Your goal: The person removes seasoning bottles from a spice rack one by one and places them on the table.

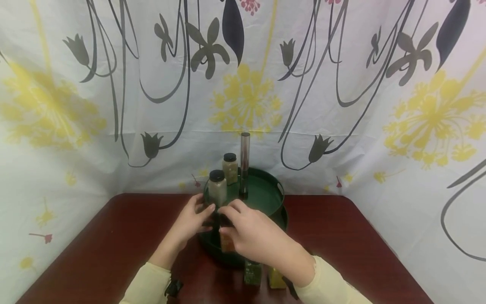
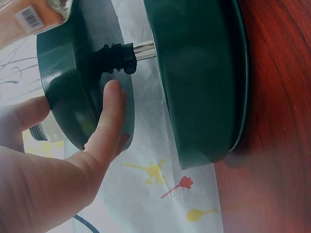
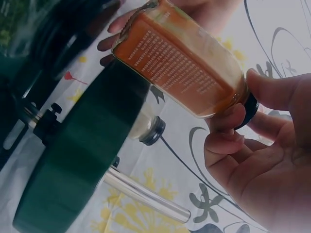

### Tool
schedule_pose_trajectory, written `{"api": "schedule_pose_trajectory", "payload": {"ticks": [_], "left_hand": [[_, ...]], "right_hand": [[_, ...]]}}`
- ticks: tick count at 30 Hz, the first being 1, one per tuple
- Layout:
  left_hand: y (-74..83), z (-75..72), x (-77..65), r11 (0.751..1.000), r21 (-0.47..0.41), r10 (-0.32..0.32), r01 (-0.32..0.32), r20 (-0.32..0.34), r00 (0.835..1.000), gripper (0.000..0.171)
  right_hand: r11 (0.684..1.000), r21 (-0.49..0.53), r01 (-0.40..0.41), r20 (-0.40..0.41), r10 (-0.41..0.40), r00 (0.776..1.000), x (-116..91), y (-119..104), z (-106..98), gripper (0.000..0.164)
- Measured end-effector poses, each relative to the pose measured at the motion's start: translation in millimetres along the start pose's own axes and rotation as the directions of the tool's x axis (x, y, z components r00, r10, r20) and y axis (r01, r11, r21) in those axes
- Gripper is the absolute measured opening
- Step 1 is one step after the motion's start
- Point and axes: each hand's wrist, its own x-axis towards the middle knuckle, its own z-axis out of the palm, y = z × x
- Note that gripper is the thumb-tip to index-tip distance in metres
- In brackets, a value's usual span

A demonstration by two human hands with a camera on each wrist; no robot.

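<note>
A green two-tier round tray stand stands on the table, its upper tray above the lower tray. My left hand holds the upper tray's edge, thumb at the outer wall and fingers beneath it in the left wrist view. By its black cap my right hand pinches a glass jar with orange contents and white print. That jar is tilted beside the upper tray's wall. Two black-capped jars, a nearer one and a farther one, stand on the upper tray near the metal pole.
In front of the stand, a green jar and a yellow one stand on the dark red table, partly behind the right forearm. A flower-printed white curtain hangs behind and along both sides. A black clamp grips the pole between tiers.
</note>
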Motion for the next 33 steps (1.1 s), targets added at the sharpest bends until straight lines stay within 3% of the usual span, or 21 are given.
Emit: {"api": "schedule_pose_trajectory", "payload": {"ticks": [7,25,33], "left_hand": [[-1.7,0.2,0.8,1.0,0.002,0.0,0.0,-0.006,1.0,0.076],[-2.4,-1.2,2.2,0.999,0.034,0.007,-0.006,-0.012,1.0,0.076],[-2.9,-1.1,0.9,0.999,0.047,-0.007,0.007,-0.008,1.0,0.077]], "right_hand": [[1.0,0.004,-0.004,0.038,0.003,0.999,-1,1,8,0.039],[0.999,-0.028,0.02,0.043,-0.018,0.999,-2,11,10,0.038],[0.997,-0.024,0.07,0.066,-0.068,0.996,-3,15,15,0.035]]}}
